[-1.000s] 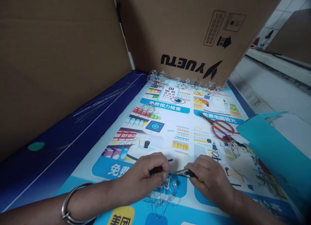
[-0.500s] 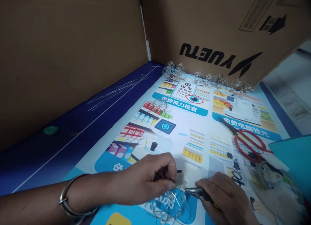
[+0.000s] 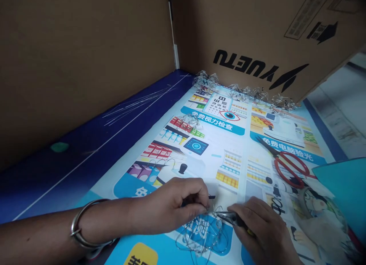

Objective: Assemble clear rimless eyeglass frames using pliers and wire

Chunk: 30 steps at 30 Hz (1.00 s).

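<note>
A tangle of thin wire with clear beads point(image 3: 200, 234) hangs below my left hand point(image 3: 185, 204), whose thumb and forefinger pinch its upper end. Pliers point(image 3: 228, 217) with slim metal jaws are gripped in my right hand point(image 3: 263, 230). Their tips point left and meet the wire just beside my left fingertips; whether the jaws are closed on it I cannot tell. The lower part of the beaded wire rests over the blue part of the printed sheet.
Red-handled scissors point(image 3: 291, 167) lie at the right, near a roll of tape point(image 3: 305, 204) and a turquoise item point(image 3: 340, 185). Beaded wire pieces point(image 3: 257, 95) line the cardboard wall point(image 3: 246, 32). Straight wires point(image 3: 137, 105) lie at left; another wire piece point(image 3: 187, 122) sits mid-sheet.
My right hand and the pliers have shifted slightly up and left. The beaded wire has swung a little to the right, while my left hand keeps its pinch.
</note>
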{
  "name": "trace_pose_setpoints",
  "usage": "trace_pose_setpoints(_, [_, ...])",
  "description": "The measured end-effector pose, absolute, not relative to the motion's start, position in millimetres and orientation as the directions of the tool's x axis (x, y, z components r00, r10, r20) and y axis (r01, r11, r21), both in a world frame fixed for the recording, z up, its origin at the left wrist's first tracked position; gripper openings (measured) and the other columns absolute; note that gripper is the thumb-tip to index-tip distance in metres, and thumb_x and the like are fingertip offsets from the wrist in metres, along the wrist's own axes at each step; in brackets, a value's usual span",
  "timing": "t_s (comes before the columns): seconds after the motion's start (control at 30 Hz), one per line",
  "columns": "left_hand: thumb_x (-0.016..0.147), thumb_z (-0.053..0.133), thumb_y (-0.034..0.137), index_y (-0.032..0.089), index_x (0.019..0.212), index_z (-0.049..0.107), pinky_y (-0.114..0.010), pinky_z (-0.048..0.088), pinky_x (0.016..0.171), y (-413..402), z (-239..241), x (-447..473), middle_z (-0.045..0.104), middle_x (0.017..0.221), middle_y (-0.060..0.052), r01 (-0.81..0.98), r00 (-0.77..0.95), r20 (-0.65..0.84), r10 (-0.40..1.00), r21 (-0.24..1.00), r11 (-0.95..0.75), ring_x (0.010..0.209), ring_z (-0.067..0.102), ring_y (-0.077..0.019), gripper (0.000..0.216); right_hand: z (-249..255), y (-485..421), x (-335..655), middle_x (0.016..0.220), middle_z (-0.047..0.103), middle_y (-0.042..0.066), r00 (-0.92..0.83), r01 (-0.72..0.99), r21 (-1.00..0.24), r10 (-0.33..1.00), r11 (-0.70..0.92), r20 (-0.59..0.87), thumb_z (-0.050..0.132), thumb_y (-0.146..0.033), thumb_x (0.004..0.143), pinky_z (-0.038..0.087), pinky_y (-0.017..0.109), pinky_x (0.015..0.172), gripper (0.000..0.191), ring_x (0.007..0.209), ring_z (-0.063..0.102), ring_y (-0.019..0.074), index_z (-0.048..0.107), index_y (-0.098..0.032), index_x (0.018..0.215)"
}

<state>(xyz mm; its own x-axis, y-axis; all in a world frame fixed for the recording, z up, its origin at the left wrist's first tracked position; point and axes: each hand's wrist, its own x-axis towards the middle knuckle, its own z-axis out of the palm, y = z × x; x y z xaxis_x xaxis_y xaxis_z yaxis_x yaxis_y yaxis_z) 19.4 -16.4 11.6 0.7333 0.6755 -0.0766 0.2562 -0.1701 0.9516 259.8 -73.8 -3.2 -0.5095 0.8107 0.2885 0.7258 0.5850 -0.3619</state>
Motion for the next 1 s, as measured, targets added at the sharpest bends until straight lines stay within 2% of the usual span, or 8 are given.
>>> trace_pose_setpoints(0.17, [0.078, 0.049, 0.009, 0.016, 0.082, 0.057, -0.022, 0.043, 0.063, -19, 10, 20, 0.06, 0.077, -0.001, 0.27, 0.739, -0.004, 0.674, 0.918, -0.29, 0.068, 0.055, -0.0111, 0.01, -4, -75, 251, 0.073, 0.056, 0.003, -0.463, 0.739, -0.402, 0.841, 0.541, 0.28, 0.049, -0.017, 0.081, 0.037, 0.028, 0.06, 0.015, 0.066, 0.049, 0.0164, 0.058, -0.02, 0.093])
trace_pose_setpoints(0.4, [0.072, 0.055, 0.012, 0.017, 0.081, 0.054, -0.019, 0.04, 0.055, -29, 5, 23, 0.058, 0.075, 0.001, 0.302, 0.703, 0.016, 0.711, 0.899, -0.318, 0.062, 0.053, -0.0092, 0.01, -5, -77, 251, 0.072, 0.055, 0.003, -0.463, 0.74, -0.416, 0.849, 0.528, 0.254, 0.049, -0.017, 0.08, 0.035, 0.029, 0.06, 0.015, 0.067, 0.047, 0.0176, 0.059, -0.02, 0.092])
trace_pose_setpoints(0.6, [0.065, 0.049, 0.002, 0.018, 0.079, 0.049, -0.018, 0.037, 0.054, -34, 5, 26, 0.053, 0.074, 0.003, 0.29, 0.678, 0.078, 0.731, 0.885, -0.364, 0.062, 0.048, -0.0078, 0.021, -4, -79, 249, 0.073, 0.054, 0.004, -0.46, 0.743, -0.412, 0.85, 0.527, 0.258, 0.049, -0.017, 0.081, 0.035, 0.028, 0.06, 0.015, 0.068, 0.046, 0.0177, 0.059, -0.02, 0.092])
trace_pose_setpoints(1.0, [0.054, 0.041, -0.001, 0.018, 0.072, 0.043, -0.02, 0.028, 0.051, -43, 1, 30, 0.045, 0.066, 0.005, 0.298, 0.618, 0.143, 0.773, 0.867, -0.399, 0.058, 0.038, -0.0079, 0.026, -8, -80, 254, 0.075, 0.055, 0.004, -0.48, 0.749, -0.404, 0.851, 0.524, 0.214, 0.049, -0.018, 0.081, 0.035, 0.029, 0.061, 0.017, 0.069, 0.046, 0.0175, 0.058, -0.021, 0.095])
